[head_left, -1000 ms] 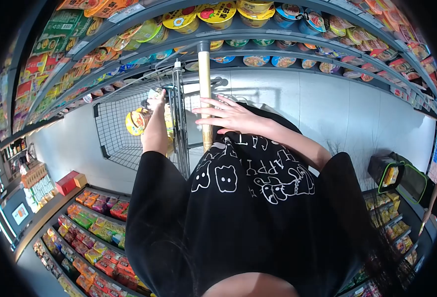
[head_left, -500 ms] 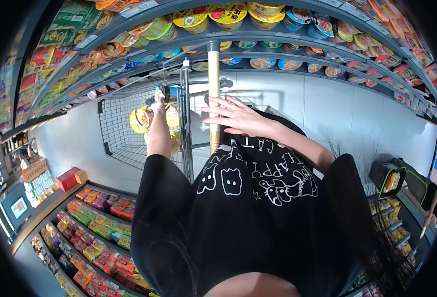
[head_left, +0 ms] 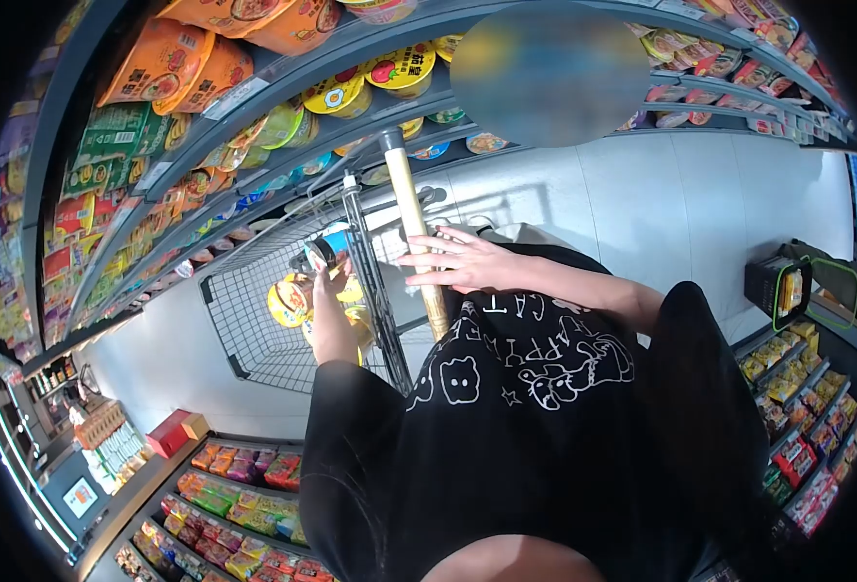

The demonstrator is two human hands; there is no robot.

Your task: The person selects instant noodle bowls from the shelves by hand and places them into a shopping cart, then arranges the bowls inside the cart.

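Inside the wire cart (head_left: pixel 238 368) at left, the left hand (head_left: pixel 330 303) pinches the near side of a dark-rimmed cup (head_left: pixel 319 255) beside yellow tubs (head_left: pixel 290 300), while the right hand (head_left: pixel 465 261), farther right, rests with fingers spread across the pale handle (head_left: pixel 408 199).

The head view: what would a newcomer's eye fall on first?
Probably the black shirt with white cartoon drawings, filling the lower middle. Next, the wire cart left of centre, holding yellow tubs, where the left hand holds a dark-rimmed cup. Bright yellow cups line a shelf near the top.
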